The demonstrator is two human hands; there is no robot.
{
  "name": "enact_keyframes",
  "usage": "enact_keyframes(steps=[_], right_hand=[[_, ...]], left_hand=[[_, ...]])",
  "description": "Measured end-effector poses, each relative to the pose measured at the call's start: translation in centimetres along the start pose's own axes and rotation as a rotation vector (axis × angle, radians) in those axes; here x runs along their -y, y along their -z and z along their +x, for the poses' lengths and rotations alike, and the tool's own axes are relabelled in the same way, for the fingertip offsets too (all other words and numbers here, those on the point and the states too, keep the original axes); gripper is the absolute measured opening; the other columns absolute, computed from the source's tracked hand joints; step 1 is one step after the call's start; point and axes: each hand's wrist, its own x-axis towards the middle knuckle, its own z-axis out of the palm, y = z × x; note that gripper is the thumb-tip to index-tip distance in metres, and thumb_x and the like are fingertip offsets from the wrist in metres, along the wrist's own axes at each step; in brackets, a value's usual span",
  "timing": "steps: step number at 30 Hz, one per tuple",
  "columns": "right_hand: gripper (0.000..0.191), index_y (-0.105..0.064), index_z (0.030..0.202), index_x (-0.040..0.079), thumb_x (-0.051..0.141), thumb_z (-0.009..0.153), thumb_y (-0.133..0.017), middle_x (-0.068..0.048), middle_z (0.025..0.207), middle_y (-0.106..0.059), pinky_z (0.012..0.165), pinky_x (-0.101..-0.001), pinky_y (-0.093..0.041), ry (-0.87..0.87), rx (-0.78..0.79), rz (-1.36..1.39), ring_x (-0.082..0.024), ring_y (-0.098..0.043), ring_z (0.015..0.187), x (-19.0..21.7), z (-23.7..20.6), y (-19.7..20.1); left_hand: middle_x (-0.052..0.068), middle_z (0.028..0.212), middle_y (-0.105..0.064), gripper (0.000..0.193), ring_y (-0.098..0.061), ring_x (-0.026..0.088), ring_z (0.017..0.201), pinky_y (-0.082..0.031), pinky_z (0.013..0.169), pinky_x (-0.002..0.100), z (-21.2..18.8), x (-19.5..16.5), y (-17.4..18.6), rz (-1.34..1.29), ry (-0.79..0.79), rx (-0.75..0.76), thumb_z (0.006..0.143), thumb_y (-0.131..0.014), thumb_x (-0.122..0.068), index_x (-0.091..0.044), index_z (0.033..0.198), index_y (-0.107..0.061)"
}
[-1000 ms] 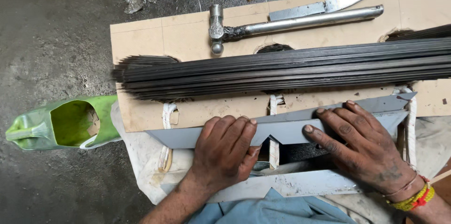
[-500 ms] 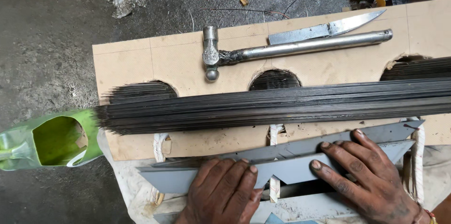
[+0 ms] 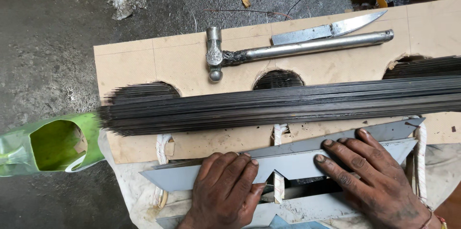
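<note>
The view has shifted slightly since the earlier frame; both hands remain flat, fingers spread, on the grey notched metal strip (image 3: 297, 162). The left hand (image 3: 225, 186) presses its left part, the right hand (image 3: 370, 176) its right part; neither grips anything. Just beyond lies a long bundle of thin dark rods (image 3: 288, 104) across a board (image 3: 139, 66), with a hammer (image 3: 288, 51) and knife (image 3: 331, 28) farther off. A green cut bottle (image 3: 48, 145) sits left.

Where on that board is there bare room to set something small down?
The board is bare at its left end, beside the hammer, and at the top right, past the knife. The middle is crowded by the rod bundle, the near edge by grey metal strips under the left hand and right hand.
</note>
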Motion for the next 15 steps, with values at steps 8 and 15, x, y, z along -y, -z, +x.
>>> enact_keyframes(steps=[8, 15], right_hand=[[0.066, -0.057, 0.138, 0.021, 0.037, 0.077, -0.079, -0.010, 0.137, -0.061, 0.122, -0.0604, -0.038, -0.040, -0.207, 0.100, -0.029, -0.058, 0.128, 1.8, -0.4, -0.3], [0.058, -0.062, 0.134, 0.023, 0.029, 0.080, -0.080, -0.010, 0.125, -0.070, 0.115, -0.0603, -0.042, 0.008, -0.178, 0.203, -0.026, -0.068, 0.116, 4.5, -0.5, 0.0]], left_hand=[[0.020, 0.120, -0.064, 0.046, -0.062, 0.035, 0.115, -0.046, 0.099, 0.057, -0.4, -0.9, 0.1, -0.019, 0.059, 0.023, 0.081, -0.082, -0.017, 0.000, 0.120, -0.065], [0.018, 0.122, -0.062, 0.046, -0.058, 0.035, 0.116, -0.044, 0.099, 0.057, -0.4, -1.3, 0.1, -0.015, 0.089, 0.036, 0.082, -0.083, -0.018, -0.003, 0.121, -0.064]])
